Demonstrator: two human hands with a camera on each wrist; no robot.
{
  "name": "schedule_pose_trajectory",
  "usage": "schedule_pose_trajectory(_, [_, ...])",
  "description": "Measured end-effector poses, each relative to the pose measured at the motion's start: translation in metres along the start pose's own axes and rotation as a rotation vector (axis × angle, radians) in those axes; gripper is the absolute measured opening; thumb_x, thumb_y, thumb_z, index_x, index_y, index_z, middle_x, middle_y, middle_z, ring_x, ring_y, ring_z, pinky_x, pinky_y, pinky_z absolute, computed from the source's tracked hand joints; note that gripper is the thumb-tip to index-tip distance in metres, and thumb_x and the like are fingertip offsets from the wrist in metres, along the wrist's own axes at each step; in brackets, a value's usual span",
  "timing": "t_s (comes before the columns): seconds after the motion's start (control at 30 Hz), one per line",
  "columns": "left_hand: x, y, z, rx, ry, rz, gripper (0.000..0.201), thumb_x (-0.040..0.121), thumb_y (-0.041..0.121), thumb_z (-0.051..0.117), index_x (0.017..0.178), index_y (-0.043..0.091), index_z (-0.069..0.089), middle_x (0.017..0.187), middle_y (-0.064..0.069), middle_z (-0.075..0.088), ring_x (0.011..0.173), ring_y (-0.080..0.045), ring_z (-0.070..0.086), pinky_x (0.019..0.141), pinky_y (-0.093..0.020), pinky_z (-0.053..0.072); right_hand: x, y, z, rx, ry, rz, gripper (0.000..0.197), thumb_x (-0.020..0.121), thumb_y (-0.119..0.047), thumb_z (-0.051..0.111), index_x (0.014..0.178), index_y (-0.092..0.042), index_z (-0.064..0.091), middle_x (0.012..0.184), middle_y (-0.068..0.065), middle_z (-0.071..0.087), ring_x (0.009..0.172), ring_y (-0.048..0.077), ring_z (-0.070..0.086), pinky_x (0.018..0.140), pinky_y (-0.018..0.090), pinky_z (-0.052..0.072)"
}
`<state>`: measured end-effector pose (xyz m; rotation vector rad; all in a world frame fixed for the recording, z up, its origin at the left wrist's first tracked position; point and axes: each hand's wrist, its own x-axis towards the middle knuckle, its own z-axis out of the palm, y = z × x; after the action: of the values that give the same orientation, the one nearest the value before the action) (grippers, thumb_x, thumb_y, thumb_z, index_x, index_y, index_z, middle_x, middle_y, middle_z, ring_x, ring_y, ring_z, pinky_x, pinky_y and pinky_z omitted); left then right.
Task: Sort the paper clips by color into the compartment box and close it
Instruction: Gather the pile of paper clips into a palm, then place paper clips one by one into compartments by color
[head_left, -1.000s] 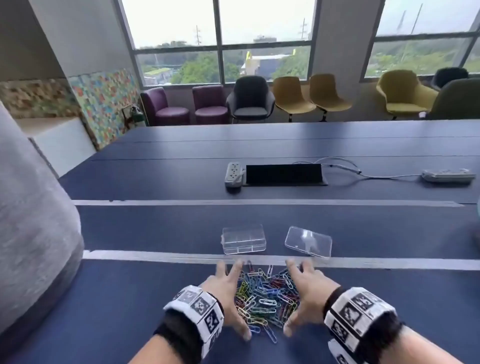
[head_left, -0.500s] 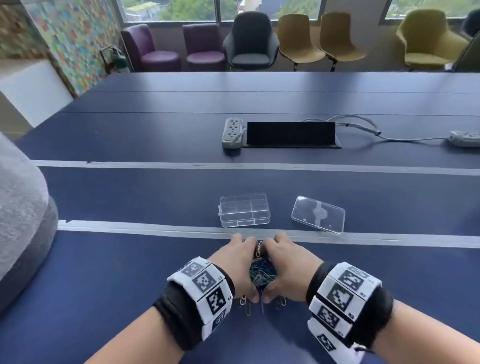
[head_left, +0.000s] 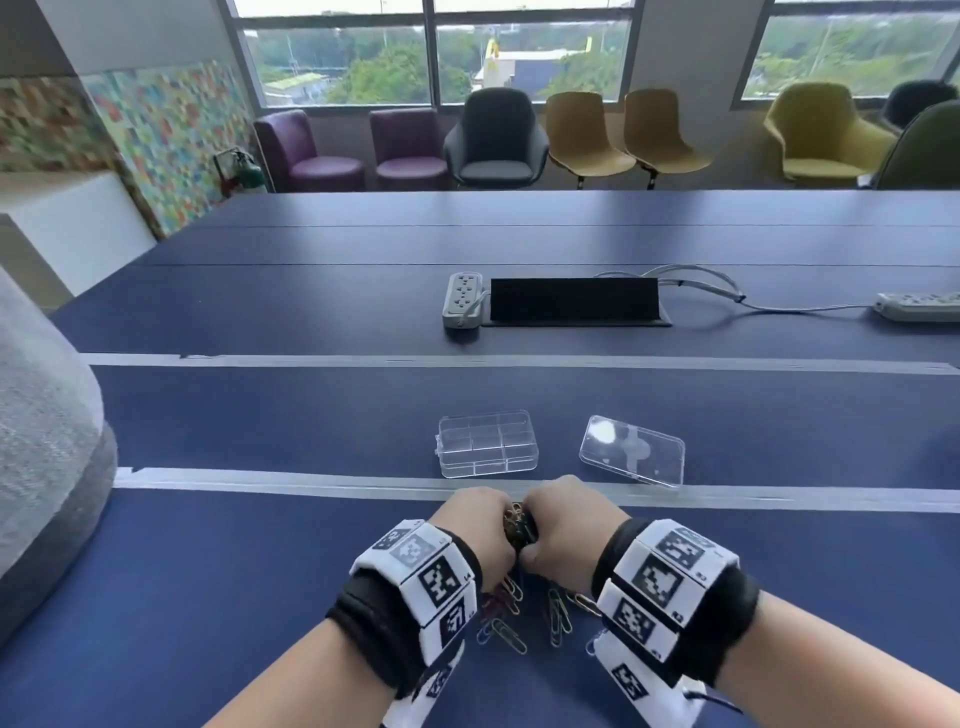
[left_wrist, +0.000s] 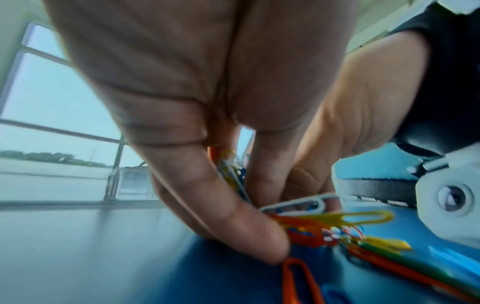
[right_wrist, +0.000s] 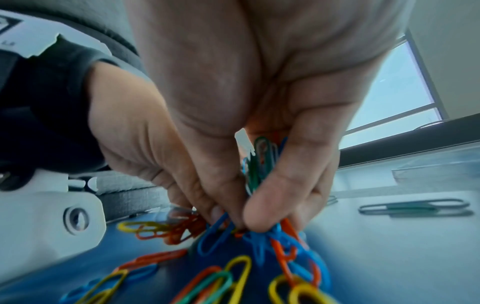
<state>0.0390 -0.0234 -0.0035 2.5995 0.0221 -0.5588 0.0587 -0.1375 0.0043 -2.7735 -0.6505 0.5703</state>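
My left hand (head_left: 480, 525) and right hand (head_left: 563, 525) are cupped together on the blue table, squeezing a bunch of coloured paper clips (head_left: 518, 526) between them. In the wrist views the curled fingers (left_wrist: 233, 216) pinch orange, yellow and white clips (left_wrist: 337, 220), and blue, green and orange clips (right_wrist: 259, 164). Several loose clips (head_left: 530, 613) lie between my wrists. The clear compartment box (head_left: 487, 442) stands open just beyond my hands, empty as far as I can see. Its clear lid (head_left: 631, 451) lies to its right.
A grey tape line (head_left: 311, 480) crosses the table just past my hands. Farther back are a power strip (head_left: 462, 300), a black cable flap (head_left: 574, 301) and a second strip (head_left: 919, 305). A grey rounded object (head_left: 41, 441) stands at the left edge.
My hands, spread flat around the scattered pile a second ago, have drawn together and gathered most of the clips into a tight bunch. A few clips were left behind near my wrists.
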Motion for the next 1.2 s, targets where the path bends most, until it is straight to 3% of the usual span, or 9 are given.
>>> schedule_pose_trajectory(0.17, [0.003,-0.007,-0.003,-0.489,-0.024,-0.068,0.018,0.082,-0.001,0.059,0.074,0.015,0.058,0.069,-0.006,0.062,0.058,-0.021,0.066,0.063,-0.037,0.059,0.002,0.006,-0.012,0.057,-0.022,0.052,0.014,0.075,-0.022,0.062,0.066,-0.013,0.056,0.070,0.008,0.058,0.069,0.022,0.056,0.064,0.025,0.048])
schedule_pose_trajectory(0.27, [0.002,-0.010,-0.011,-0.849,-0.057,-0.104,0.021,0.087,-0.010,0.049,0.075,0.007,0.053,0.065,-0.010,0.053,0.039,-0.010,0.056,0.045,-0.027,0.055,-0.001,0.010,-0.026,0.099,0.004,0.061,0.016,0.075,-0.020,0.062,0.061,-0.014,0.057,0.066,0.006,0.063,0.066,0.020,0.062,0.065,0.026,0.054])
schedule_pose_trajectory(0.4, [0.000,-0.012,-0.017,-1.315,-0.113,-0.178,0.005,0.087,0.002,0.052,0.083,0.002,0.056,0.075,-0.012,0.052,0.052,-0.017,0.056,0.046,-0.025,0.054,-0.004,0.009,-0.051,0.192,0.043,0.026,0.010,0.076,-0.018,0.063,0.073,-0.010,0.068,0.062,0.003,0.067,0.052,0.011,0.061,0.062,0.027,0.058])
schedule_pose_trajectory(0.5, [-0.001,-0.011,-0.011,-1.606,-0.214,-0.190,0.028,0.089,0.023,0.052,0.086,-0.004,0.062,0.083,-0.020,0.061,0.061,-0.027,0.062,0.053,-0.030,0.058,-0.007,-0.002,-0.066,0.227,0.068,-0.043,0.011,0.076,-0.021,0.065,0.077,-0.011,0.069,0.065,0.003,0.068,0.054,0.011,0.062,0.063,0.026,0.056])
schedule_pose_trajectory(0.63, [0.001,-0.001,0.004,-1.811,-0.239,-0.141,0.035,0.091,0.023,0.044,0.086,0.001,0.071,0.083,-0.019,0.068,0.068,-0.034,0.067,0.063,-0.038,0.058,-0.005,-0.018,-0.067,0.131,0.066,-0.140,0.015,0.076,-0.027,0.066,0.087,-0.016,0.070,0.080,0.001,0.070,0.072,0.015,0.061,0.064,0.023,0.050])
schedule_pose_trajectory(0.8, [0.009,0.002,0.014,-1.996,-0.277,-0.123,0.041,0.091,0.017,0.040,0.072,0.002,0.073,0.077,-0.018,0.069,0.067,-0.030,0.068,0.067,-0.043,0.057,0.000,-0.010,-0.060,0.163,0.053,-0.161,0.022,0.078,-0.029,0.068,0.098,-0.021,0.070,0.096,-0.003,0.071,0.086,0.010,0.063,0.075,0.020,0.050])
schedule_pose_trajectory(0.93, [0.015,0.004,0.013,-2.059,-0.317,-0.124,0.040,0.090,0.014,0.042,0.072,-0.004,0.072,0.080,-0.021,0.068,0.068,-0.032,0.067,0.073,-0.046,0.055,-0.001,0.007,-0.063,0.289,0.094,-0.158,0.016,0.081,-0.023,0.065,0.096,-0.022,0.070,0.090,-0.006,0.073,0.080,0.006,0.066,0.077,0.020,0.053])
schedule_pose_trajectory(1.03, [0.017,0.005,0.009,-2.110,-0.366,-0.128,0.044,0.090,0.018,0.041,0.071,-0.009,0.071,0.078,-0.024,0.068,0.062,-0.037,0.068,0.065,-0.046,0.056,-0.003,0.021,-0.066,0.377,0.190,-0.151,0.016,0.082,-0.016,0.063,0.095,-0.022,0.071,0.083,-0.006,0.073,0.069,0.001,0.064,0.074,0.020,0.053])
schedule_pose_trajectory(1.2, [0.023,-0.001,0.009,-2.162,-0.471,-0.095,0.042,0.086,0.023,0.044,0.100,-0.007,0.069,0.098,-0.026,0.068,0.079,-0.040,0.069,0.077,-0.053,0.052,-0.013,0.034,-0.060,0.404,0.270,-0.162,0.016,0.082,-0.015,0.065,0.092,-0.026,0.070,0.076,-0.013,0.070,0.070,-0.001,0.064,0.063,0.012,0.048])
